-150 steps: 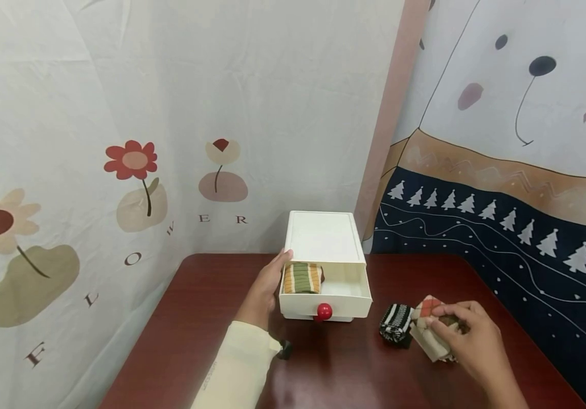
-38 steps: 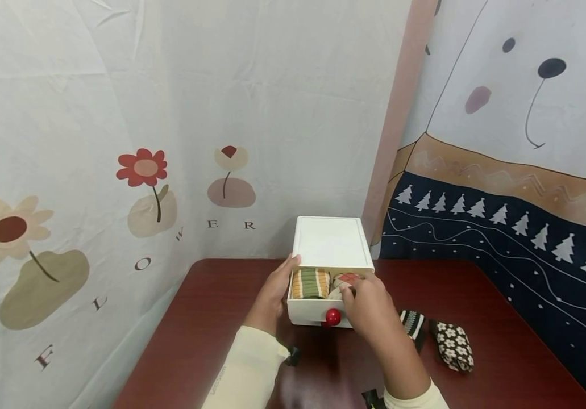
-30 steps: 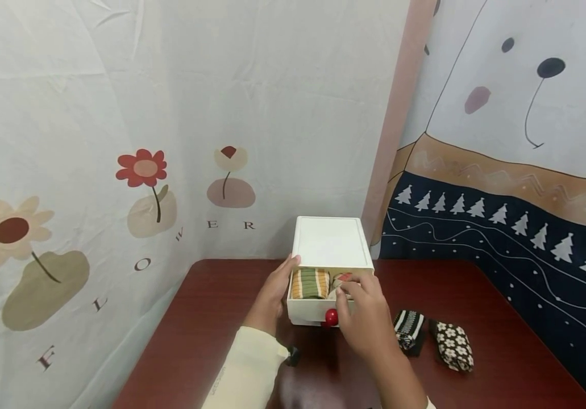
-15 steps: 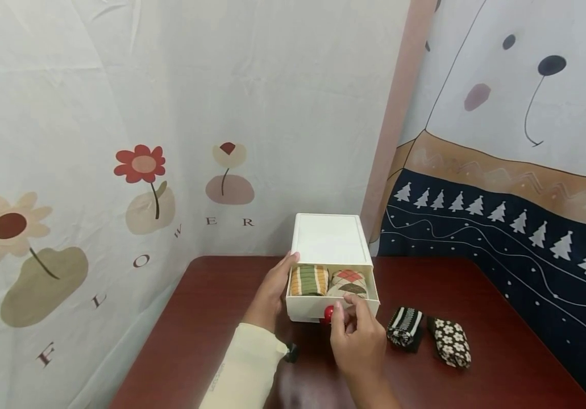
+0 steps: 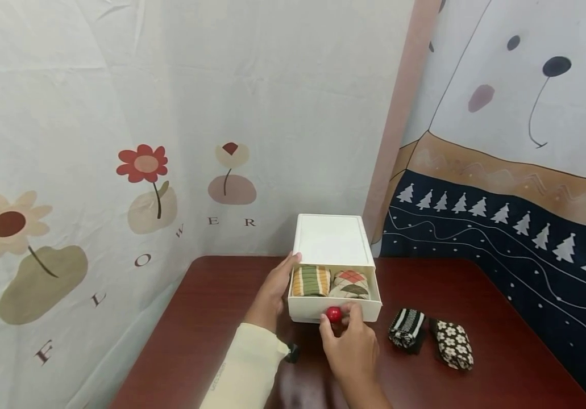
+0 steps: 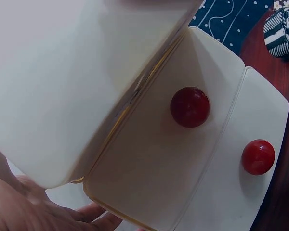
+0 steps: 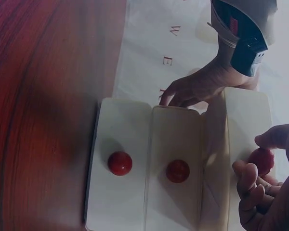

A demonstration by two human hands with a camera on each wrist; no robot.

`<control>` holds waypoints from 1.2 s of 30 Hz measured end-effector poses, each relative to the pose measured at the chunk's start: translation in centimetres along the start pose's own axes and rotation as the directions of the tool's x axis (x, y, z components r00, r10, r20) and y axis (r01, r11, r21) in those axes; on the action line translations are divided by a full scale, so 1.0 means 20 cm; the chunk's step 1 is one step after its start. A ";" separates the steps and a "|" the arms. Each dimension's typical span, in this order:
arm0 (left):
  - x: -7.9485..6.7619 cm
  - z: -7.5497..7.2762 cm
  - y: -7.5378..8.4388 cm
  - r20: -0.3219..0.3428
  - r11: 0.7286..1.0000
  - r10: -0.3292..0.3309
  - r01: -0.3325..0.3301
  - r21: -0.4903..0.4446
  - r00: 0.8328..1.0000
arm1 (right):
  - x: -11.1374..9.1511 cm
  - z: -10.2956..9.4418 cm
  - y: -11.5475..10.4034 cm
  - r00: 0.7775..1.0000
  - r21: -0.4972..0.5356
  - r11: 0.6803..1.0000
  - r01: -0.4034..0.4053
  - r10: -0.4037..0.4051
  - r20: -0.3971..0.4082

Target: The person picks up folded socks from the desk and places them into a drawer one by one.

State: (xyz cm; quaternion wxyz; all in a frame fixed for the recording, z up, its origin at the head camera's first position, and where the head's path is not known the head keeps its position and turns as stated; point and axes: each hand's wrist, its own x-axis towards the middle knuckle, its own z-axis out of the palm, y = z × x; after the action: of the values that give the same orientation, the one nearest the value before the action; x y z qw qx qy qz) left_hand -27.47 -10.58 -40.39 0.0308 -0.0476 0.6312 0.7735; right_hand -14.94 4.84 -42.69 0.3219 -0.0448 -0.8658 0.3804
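A small white drawer unit point(image 5: 331, 238) stands on the table with its top drawer point(image 5: 305, 310) pulled out. Inside the drawer, a green, yellow and white striped rolled sock point(image 5: 311, 281) lies left of a beige argyle rolled sock point(image 5: 350, 284). My left hand point(image 5: 270, 292) rests along the unit's left side, thumb near the upper corner, fingers fairly straight in the left wrist view. My right hand point(image 5: 351, 346) pinches the drawer's red knob point(image 5: 333, 314) between thumb and fingers; the right wrist view shows the same red knob point(image 7: 261, 161) between them.
Right of the unit lie a black-and-white patterned rolled sock point(image 5: 407, 328) and a dark flowered rolled sock point(image 5: 452, 343). Two lower drawers with red knobs point(image 6: 190, 107) are pushed in. The reddish-brown table point(image 5: 195, 318) meets printed cloths behind and at right.
My right hand has carried the argyle sock from the table into the drawer, let it go, then moved down to the red knob. The left hand stays at the unit's side.
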 end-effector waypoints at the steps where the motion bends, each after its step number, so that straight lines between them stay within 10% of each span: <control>1: 0.00 0.00 0.00 -0.002 1.000 0.001 -0.001 0.002 1.000 | 0.00 0.00 0.00 1.000 0.003 1.000 -0.002 0.002 0.000; 36: -0.02 -0.01 0.01 -0.012 0.999 -0.019 0.019 0.050 1.000 | 0.10 0.09 0.02 0.996 0.017 0.999 0.039 -0.038 -0.078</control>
State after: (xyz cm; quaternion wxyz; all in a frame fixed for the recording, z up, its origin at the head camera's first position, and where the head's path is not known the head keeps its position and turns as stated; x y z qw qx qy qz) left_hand -26.99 -10.80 -40.22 0.0358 -0.0572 0.6502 0.7568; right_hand -17.58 4.61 -42.88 0.3629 -0.0397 -0.8498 0.3803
